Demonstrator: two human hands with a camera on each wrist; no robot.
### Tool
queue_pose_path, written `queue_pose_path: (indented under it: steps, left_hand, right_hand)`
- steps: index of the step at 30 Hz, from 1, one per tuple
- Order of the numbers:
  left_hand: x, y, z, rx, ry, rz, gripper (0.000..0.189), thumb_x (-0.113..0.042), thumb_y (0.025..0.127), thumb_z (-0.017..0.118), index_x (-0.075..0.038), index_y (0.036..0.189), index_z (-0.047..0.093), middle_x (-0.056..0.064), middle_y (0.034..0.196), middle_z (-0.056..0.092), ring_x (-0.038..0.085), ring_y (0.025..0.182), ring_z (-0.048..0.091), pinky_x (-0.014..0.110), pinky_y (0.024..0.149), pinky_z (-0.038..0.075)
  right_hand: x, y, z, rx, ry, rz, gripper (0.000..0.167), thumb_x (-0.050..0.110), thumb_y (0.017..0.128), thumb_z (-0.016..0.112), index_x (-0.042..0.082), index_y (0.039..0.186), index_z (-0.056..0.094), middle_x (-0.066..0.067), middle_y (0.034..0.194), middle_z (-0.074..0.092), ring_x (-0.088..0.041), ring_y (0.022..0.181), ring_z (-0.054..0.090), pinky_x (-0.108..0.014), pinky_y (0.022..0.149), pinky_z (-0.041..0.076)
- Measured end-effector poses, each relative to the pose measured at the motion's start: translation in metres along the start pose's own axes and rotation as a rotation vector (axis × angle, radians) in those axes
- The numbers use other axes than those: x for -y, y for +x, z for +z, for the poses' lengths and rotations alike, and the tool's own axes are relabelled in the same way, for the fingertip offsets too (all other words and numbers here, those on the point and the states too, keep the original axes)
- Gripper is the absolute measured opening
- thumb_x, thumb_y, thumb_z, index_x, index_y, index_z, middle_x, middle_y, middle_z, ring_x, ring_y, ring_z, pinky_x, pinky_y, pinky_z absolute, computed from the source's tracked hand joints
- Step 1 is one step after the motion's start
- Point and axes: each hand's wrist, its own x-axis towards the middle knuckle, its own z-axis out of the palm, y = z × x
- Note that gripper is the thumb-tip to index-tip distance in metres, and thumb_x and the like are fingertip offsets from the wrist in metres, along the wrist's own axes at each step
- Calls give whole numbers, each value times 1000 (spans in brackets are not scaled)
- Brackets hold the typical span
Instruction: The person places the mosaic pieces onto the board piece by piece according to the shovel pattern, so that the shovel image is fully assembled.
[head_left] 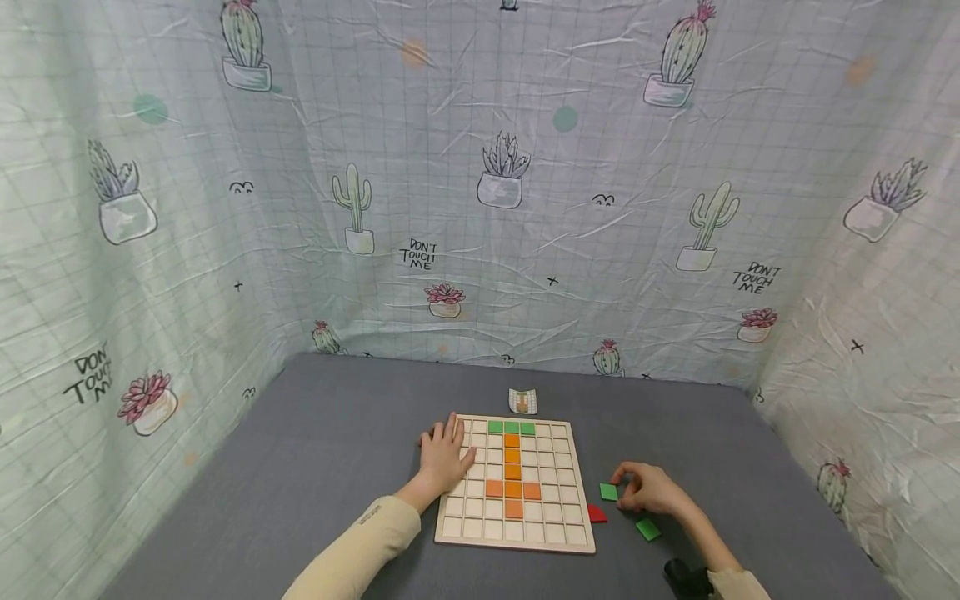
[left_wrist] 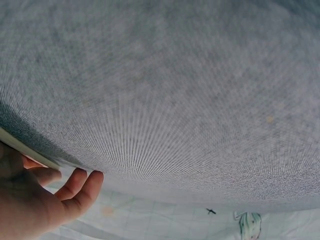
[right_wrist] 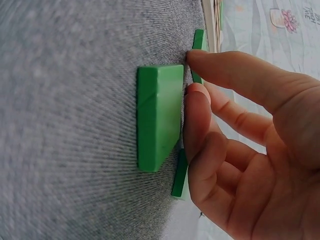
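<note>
My right hand [head_left: 651, 489] has its thumb and fingers bent at a green tile [head_left: 607, 492] on the counter [head_left: 337, 400], just right of the board [head_left: 551, 531]; whether I have pinched it, I cannot tell. My left hand [head_left: 442, 460] rests, fingers loosely extended, over the board's left edge; a light press there should be enough to stop it sliding. I would take the tile by opposite edges so it lifts level, clear of the second green tile [head_left: 648, 529] near my wrist and the red tile [head_left: 597, 514] by the board. Orange tiles [head_left: 512, 456] sit on the board below a green row [head_left: 512, 427]; beyond lies a small card [head_left: 522, 402].
</note>
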Motion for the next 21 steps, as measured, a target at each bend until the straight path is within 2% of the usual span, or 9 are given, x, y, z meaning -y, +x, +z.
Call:
queue_pose_path:
  steps: [13,21]
  left_hand:
    - [0,-1,-3,12,15,-8,59,-48,92,34,-9,137,37,11,142,34,32,107,41,47,67,35]
    - [-1,0,-5,16,8,-7,60,-49,92,34,-9,137,37,11,143,34,31,109,41,46,68,35]
  right_hand:
    - [1,1,3,-31,-37,-7,22,8,71,70,1,88,58,-2,60,59,-7,48,49,-22,47,39]
    - [3,0,3,-30,-13,-13,23,7,72,68,-1,91,57,-3,62,59,-6,49,48,-22,47,39]
